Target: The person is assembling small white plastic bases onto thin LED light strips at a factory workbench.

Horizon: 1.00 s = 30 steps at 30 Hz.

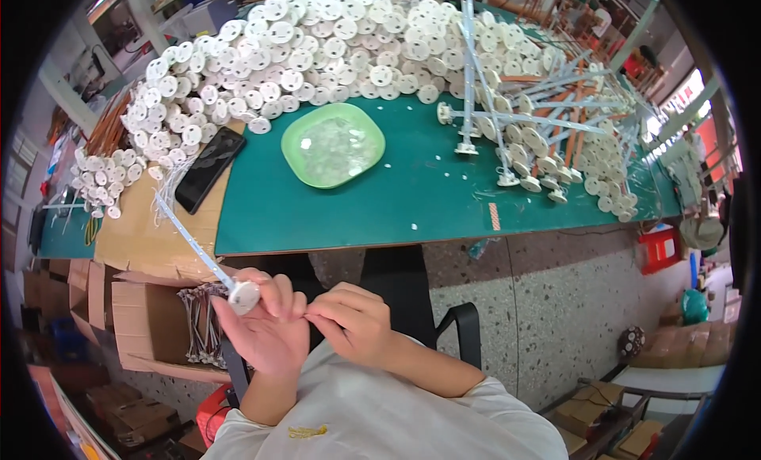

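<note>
My left hand (269,333), palm turned up, holds a white round disc (244,297) between thumb and fingers. From that disc a long, thin pale-blue strip (190,240) sticks out to the upper left, over the cardboard. Close beside the left fingertips, my right hand (353,321) is closed in a pinch; what sits between its fingertips is too small to make out. Both hands are in front of the table edge, above my lap. A green dish (333,177) with small clear pieces lies on the green tabletop (317,222) beyond them.
White discs (301,60) are heaped along the table's back. Disc-ended blue strips (547,119) and orange ones pile up at right. A black phone (210,169) rests partly on a cardboard sheet (143,230). An open carton (147,329) of finished-looking strips stands lower left, near a chair armrest (464,333).
</note>
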Available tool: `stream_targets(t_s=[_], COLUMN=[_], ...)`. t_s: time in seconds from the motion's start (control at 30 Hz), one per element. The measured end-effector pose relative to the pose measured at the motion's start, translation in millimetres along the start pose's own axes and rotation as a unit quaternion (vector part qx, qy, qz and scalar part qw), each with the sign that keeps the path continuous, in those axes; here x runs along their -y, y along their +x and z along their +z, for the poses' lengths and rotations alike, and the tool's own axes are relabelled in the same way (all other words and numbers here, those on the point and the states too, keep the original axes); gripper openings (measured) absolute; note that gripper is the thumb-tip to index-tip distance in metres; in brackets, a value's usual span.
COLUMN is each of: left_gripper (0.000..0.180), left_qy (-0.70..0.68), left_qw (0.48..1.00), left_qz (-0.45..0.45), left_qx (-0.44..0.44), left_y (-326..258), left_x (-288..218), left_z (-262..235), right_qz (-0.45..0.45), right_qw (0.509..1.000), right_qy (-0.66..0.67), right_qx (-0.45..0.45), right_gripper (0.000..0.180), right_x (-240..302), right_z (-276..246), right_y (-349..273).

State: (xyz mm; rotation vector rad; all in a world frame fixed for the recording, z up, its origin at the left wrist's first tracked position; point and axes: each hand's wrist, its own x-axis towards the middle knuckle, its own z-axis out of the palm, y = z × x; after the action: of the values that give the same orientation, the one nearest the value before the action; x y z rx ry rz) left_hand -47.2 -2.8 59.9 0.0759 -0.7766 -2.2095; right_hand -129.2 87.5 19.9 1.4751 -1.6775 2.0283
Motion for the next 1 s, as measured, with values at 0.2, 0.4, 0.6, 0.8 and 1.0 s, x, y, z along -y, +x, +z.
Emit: stream_targets(t_s=[0.2,0.4,0.6,0.8,1.0], left_gripper=[0.05,0.046,0.051,0.056,0.051], left_qy=[0.073,0.07,0.107,0.191,0.176], left_qw=[0.994,0.994,0.992,0.979,0.98], left_qz=[0.082,0.076,0.015,-0.005,-0.006], left_qx=[0.018,0.041,0.061,0.074,0.093], left_y=[-6.0,10.4,3.4,-2.2,-7.5], left_x=[5.2,23.9,23.1,19.2,18.6], left_z=[-11.7,-29.8,-30.7,-30.4,-34.4], right_qz=[0.016,0.097,0.092,0.022,-0.015], right_qw=[0.999,0.991,0.993,0.995,0.989], right_qy=[-0.032,-0.091,-0.065,-0.097,-0.147], right_qx=[0.033,-0.029,0.028,0.011,0.013], right_gripper=[0.012,0.006,0.008,0.009,0.009], right_x=[5.6,14.6,16.7,12.1,16.4], right_z=[0.7,-31.6,-2.9,24.6,29.3], right_y=[6.3,31.8,30.6,20.1,17.3])
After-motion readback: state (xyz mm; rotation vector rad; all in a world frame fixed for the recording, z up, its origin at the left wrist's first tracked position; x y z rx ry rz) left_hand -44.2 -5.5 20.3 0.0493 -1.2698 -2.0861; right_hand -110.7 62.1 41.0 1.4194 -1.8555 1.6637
